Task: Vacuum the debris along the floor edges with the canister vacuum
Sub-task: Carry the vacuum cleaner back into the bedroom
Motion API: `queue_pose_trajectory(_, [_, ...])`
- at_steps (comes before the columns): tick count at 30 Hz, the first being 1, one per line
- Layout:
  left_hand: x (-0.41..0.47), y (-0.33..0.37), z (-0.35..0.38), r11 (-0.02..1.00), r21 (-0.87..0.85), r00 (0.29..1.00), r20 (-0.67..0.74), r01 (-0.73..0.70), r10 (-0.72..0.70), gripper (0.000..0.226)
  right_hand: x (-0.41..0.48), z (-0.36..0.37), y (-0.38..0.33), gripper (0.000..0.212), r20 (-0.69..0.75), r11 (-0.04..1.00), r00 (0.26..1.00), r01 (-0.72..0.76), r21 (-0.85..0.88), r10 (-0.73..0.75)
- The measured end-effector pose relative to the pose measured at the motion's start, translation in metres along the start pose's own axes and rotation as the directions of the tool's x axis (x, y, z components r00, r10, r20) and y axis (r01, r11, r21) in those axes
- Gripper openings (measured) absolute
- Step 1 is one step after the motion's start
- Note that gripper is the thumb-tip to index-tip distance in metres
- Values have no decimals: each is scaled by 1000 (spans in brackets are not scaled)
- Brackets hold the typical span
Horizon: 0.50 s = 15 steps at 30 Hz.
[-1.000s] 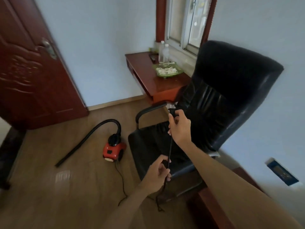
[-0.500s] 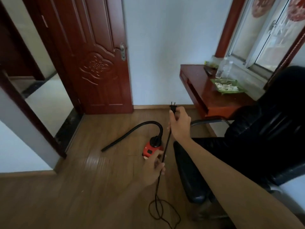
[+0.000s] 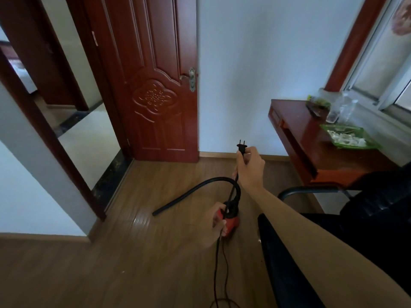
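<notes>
The right hand (image 3: 250, 168) pinches the plug (image 3: 242, 148) with its prongs up, the left hand (image 3: 213, 225) curls round the cord (image 3: 219, 258) lower down, and the red vacuum (image 3: 232, 222) sits on the floor (image 3: 155, 263) beyond them, apparently unplugged, so the edges seem not yet vacuumed.

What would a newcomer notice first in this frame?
The black plug, prongs up, stands out mid-frame against the pale wall. The right hand grips it, and its cord runs down through the left hand. Behind that hand a small red canister vacuum sits on the wood floor, its black hose arching left. A carved dark red door fills the upper left.
</notes>
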<state>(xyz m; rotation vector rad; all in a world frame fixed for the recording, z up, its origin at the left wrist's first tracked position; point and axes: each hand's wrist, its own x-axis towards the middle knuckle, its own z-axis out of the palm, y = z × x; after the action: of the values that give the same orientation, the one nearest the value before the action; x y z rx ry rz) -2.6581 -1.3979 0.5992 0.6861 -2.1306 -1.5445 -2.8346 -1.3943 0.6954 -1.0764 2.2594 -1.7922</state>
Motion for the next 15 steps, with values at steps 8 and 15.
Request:
queue_pose_trajectory(8, [98,-24,-14,981,139,989,33,139,-144,38,85,38,50,12,-57,995,993,-100,-4,99])
queue_pose_trajectory(15, [155,-29,-25,953,262,980,89,152,-180,19,134,62,86,14,-33,987,987,-156,-26,155])
